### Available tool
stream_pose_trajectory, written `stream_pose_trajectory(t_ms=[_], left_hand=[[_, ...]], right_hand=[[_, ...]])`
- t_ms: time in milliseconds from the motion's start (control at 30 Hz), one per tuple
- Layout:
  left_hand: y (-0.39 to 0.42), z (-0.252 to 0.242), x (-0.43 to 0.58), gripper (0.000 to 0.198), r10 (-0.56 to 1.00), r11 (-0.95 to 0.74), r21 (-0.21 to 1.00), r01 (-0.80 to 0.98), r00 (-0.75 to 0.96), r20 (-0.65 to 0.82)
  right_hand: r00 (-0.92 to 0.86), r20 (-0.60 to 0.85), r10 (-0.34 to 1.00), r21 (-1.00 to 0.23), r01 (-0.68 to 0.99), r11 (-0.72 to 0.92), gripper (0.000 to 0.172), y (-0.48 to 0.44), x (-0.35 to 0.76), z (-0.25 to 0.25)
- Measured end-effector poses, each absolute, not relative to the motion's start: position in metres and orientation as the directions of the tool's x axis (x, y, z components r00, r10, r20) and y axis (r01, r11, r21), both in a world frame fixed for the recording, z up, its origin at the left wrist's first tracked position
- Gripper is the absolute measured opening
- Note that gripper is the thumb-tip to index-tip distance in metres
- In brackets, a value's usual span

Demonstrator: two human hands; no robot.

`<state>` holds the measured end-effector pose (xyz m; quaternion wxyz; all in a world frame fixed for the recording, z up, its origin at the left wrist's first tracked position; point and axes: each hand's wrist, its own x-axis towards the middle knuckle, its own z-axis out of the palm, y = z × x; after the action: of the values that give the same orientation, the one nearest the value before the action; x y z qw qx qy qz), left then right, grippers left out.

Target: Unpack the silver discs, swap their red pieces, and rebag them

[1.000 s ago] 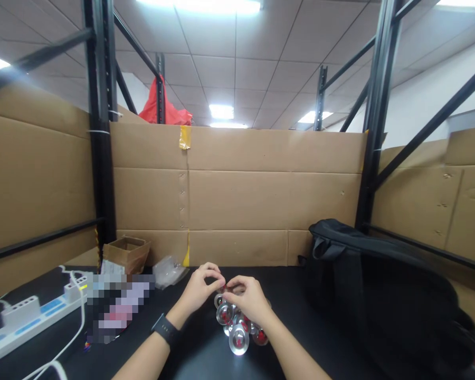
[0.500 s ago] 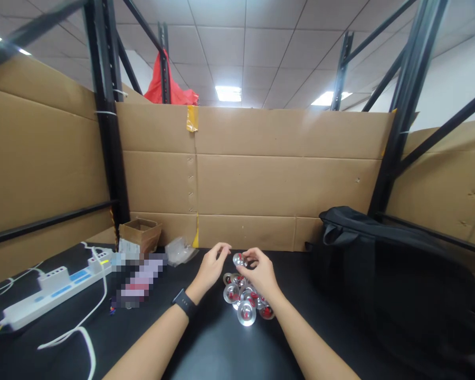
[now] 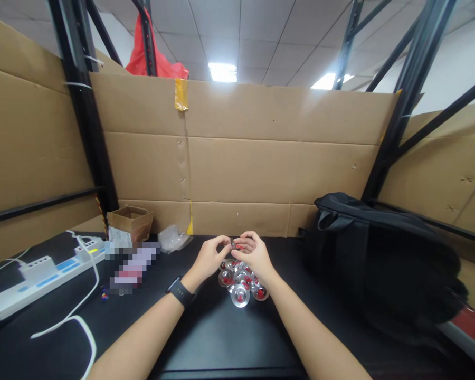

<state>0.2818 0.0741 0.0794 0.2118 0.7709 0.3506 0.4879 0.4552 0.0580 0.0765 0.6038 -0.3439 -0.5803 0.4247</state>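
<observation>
We have a small clear disc (image 3: 233, 243) up between our fingertips, above the table, just behind a pile of clear discs (image 3: 240, 296) with red in them. Our right hand (image 3: 237, 245) is curled nearly closed, gripping it; our left hand (image 3: 228, 246) is half closed against its edge, and we cannot tell whether it grips too. Beyond lie a crumpled plastic bag (image 3: 174, 240), a cardboard box (image 3: 136, 224) and, on the right, a black bag (image 3: 388, 258), all on the black table (image 3: 229, 340).

A small disc (image 3: 233, 244) is held, apparently edge-on, near heaped clear, round pieces (image 3: 240, 295) with red centres.
</observation>
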Motion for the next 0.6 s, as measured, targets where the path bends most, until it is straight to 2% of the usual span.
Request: stream_pose_trajectory(t_ms=[100, 200, 267, 367, 467, 600], left_hand=[[0.081, 0.076, 0.28, 0.022, 0.753, -0.655, 0.652, 0.382, 0.265, 0.602], [0.097, 0.069, 0.272, 0.025, 0.788, -0.607, 0.662, 0.439, 0.229, 0.571], [0.109, 0.064, 0.26, 0.027, 0.828, -0.535, 0.649, 0.54, 0.186, 0.528], [0.121, 0.059, 0.235, 0.023, 0.891, -0.376, 0.516, 0.77, 0.147, 0.429], [0.123, 0.059, 0.213, 0.022, 0.934, -0.189, 0.335, 0.923, 0.064, 0.351], [0.121, 0.058, 0.2, 0.026, 0.961, -0.022, 0.189, 0.982, -0.031, 0.273]], right_hand=[[0.028, 0.426, 0.904, -0.902, -0.055, 0.427, 0.051, 0.066, 0.456, 0.071], [0.069, 0.462, 0.884, -0.886, 0.078, 0.457, 0.045, 0.08, 0.461, 0.063], [0.101, 0.479, 0.872, -0.871, 0.173, 0.459, 0.041, 0.091, 0.471, 0.056], [0.153, 0.442, 0.884, -0.856, 0.368, 0.364, 0.035, 0.106, 0.501, 0.049], [0.242, 0.433, 0.868, -0.721, 0.671, 0.173, 0.03, 0.115, 0.54, 0.043], [0.256, 0.402, 0.879, -0.625, 0.778, 0.06, 0.027, 0.12, 0.576, 0.035]])
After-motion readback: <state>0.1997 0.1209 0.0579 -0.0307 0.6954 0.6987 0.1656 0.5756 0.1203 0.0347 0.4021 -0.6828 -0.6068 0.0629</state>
